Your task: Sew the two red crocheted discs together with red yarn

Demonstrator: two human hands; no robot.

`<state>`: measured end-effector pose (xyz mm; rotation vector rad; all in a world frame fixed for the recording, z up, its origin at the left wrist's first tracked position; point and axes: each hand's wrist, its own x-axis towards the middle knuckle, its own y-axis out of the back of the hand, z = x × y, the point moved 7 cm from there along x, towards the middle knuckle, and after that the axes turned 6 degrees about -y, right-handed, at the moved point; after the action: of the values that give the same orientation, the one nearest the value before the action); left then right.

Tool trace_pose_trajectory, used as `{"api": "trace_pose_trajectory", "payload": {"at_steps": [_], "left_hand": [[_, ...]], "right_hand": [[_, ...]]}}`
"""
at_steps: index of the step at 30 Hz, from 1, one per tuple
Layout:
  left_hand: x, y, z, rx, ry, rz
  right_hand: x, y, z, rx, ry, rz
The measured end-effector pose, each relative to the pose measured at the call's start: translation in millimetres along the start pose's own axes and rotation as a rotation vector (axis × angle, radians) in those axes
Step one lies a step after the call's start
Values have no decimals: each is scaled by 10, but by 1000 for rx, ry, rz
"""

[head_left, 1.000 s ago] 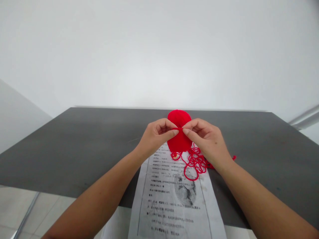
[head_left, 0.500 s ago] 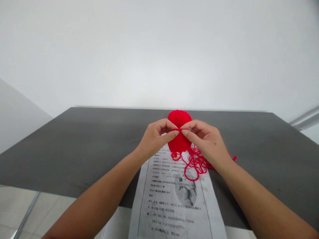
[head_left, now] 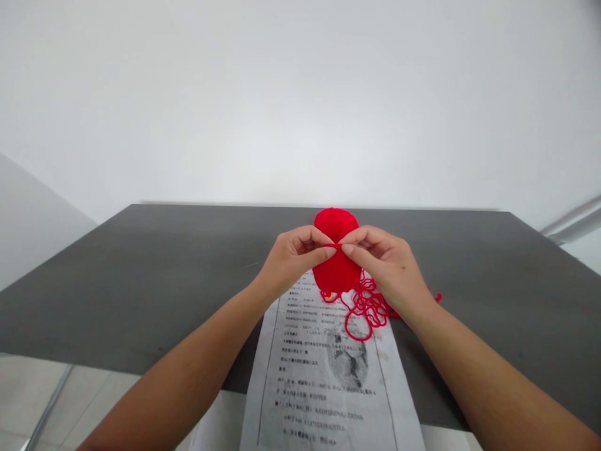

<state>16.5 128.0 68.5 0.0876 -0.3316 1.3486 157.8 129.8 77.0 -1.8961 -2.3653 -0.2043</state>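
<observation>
Red yarn, wound in an oval ball point(head_left: 337, 275), stands out against the dark table at the centre of the head view. From the left, my left hand point(head_left: 295, 255) pinches a bit of red yarn between thumb and forefinger at the ball's middle. My right hand point(head_left: 385, 260) pinches the same stretch from the right, its fingertips nearly touching those of my left hand. Loose loops of red yarn point(head_left: 359, 339) lie below the ball, partly behind my right hand. The exact form of the pinched yarn is too small to tell.
A printed sheet point(head_left: 300, 407) with text and a dark oval picture lies under the loops and hangs over the near edge of the dark grey table point(head_left: 164, 282). A white wall point(head_left: 300, 100) rises behind the table. Metal legs show at lower left and far right.
Both hands keep their pinch with little movement. The lower part of the red ball reaches slightly further down, and the whole view has shifted a little.
</observation>
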Motion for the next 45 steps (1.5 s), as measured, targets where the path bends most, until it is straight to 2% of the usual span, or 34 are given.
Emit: {"api": "trace_pose_trajectory", "payload": {"at_steps": [14,19,31,45], "left_hand": [[8,20,59,134,-90,4],[2,20,61,164,-79,9],[8,2,8,31,-11,1],[4,40,54,203,-76,27]], "right_hand": [[-8,-19,7,2,-9,-23],[-2,-18,11,-23,17,-15],[-11,5,-30,-27,41,20],[5,-25,-33,-52,32,-15]]}}
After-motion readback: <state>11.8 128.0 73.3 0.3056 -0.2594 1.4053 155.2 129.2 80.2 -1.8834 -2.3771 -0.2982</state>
